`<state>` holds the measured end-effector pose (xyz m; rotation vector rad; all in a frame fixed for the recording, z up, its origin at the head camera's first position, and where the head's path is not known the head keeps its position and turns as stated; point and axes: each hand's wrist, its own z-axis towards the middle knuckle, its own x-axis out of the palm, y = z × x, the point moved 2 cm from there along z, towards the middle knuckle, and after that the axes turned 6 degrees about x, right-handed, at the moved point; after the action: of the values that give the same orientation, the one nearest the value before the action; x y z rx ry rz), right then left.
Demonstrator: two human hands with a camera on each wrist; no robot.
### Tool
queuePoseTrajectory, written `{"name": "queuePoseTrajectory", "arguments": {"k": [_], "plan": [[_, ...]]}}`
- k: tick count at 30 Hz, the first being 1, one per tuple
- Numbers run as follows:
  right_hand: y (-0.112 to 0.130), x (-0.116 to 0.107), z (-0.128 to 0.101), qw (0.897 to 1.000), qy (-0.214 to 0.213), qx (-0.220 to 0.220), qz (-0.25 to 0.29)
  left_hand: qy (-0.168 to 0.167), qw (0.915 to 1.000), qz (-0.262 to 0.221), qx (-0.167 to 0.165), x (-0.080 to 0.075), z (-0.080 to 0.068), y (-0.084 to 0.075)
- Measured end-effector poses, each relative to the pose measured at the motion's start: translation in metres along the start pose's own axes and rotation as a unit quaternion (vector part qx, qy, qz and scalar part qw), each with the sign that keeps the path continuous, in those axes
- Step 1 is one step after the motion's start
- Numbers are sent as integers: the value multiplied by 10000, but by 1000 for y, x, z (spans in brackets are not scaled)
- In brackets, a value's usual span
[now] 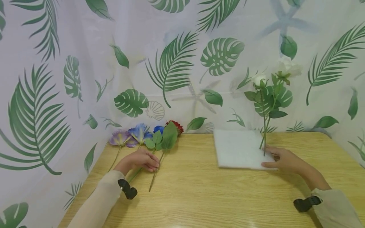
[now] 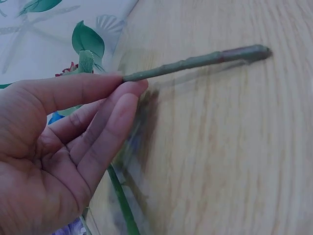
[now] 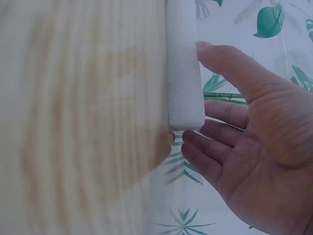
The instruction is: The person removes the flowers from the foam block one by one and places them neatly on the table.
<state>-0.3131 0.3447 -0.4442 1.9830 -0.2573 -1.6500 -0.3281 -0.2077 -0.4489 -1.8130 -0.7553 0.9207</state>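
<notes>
My left hand (image 1: pixel 143 160) pinches the lower stem (image 2: pixel 195 61) of a red flower (image 1: pixel 178 126) between thumb and fingertips; the stem's cut end sticks out past them. Broad green leaves (image 1: pixel 170 136) partly cover the red bloom. Beside that hand lie blue flowers (image 1: pixel 139 131) and a purple flower (image 1: pixel 119 137). At the right end of a white foam board (image 1: pixel 238 152), my right hand (image 1: pixel 288 161) rests with its thumb on the foam (image 3: pixel 185 68) and its other fingers along the edge. Two white roses (image 1: pixel 260 79) stand upright in the board near these fingers, their stems close together.
The wooden table (image 1: pixel 194 196) extends between both hands and toward me. Behind and on the left hangs a white curtain (image 1: pixel 182 104) with green leaf prints. Each wrist bears a black camera (image 1: pixel 306 203).
</notes>
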Motion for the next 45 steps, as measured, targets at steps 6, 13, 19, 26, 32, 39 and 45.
{"name": "queuePoseTrajectory", "arguments": {"k": [6, 13, 19, 26, 32, 39, 45], "plan": [[1, 0, 0, 10000, 18, 2, 57, 55, 9996, 140, -236, 0, 2, -3], [3, -1, -2, 10000, 16, 19, 22, 337, 9985, 308, -304, 0, -2, -12], [1, 0, -1, 10000, -18, -10, -17, 324, 9980, 371, -404, -1, -1, -13], [-3, 1, 1, 10000, -49, -46, -54, 274, 9979, 390, -449, -2, 2, -8], [-3, 2, 1, 10000, -33, -45, -18, 252, 9980, 295, -499, -2, -1, -9], [-3, 2, 1, 10000, -12, -39, -17, 297, 9977, 256, -551, -3, -1, -9], [-3, 2, 1, 10000, -31, -20, -72, 343, 9978, 241, -515, -3, -2, -10]]}}
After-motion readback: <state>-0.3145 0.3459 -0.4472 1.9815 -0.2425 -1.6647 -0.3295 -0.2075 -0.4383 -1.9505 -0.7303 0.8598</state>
